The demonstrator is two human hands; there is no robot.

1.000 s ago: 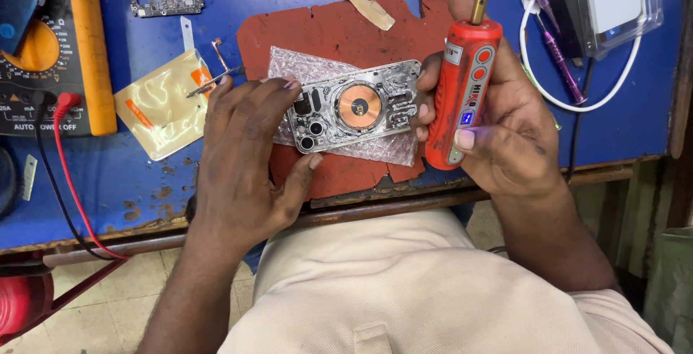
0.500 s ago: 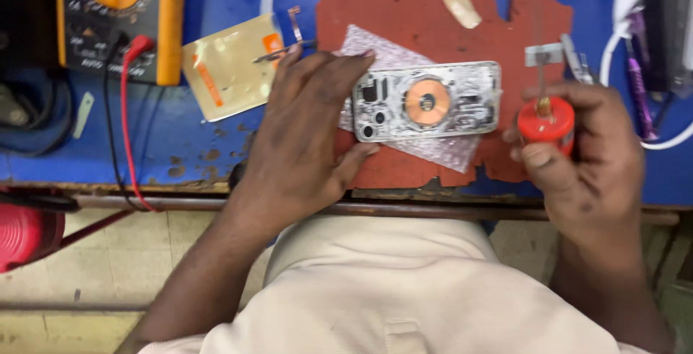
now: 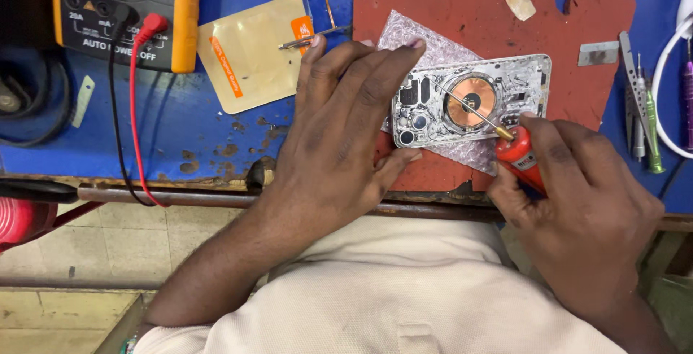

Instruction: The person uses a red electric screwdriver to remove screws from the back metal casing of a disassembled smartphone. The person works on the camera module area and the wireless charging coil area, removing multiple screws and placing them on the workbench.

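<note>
Gripping a red screwdriver, the right hand probes the phone housing; left hand steadies it.

Blue-topped workbench with worn front edge, seen from above.
Lying directly on it: a torn red rubber mat, a yellow multimeter with red lead and black lead, a yellowish adhesive film sheet, metal tweezers, a row of precision screwdrivers and a white cable at the right edge.
</note>
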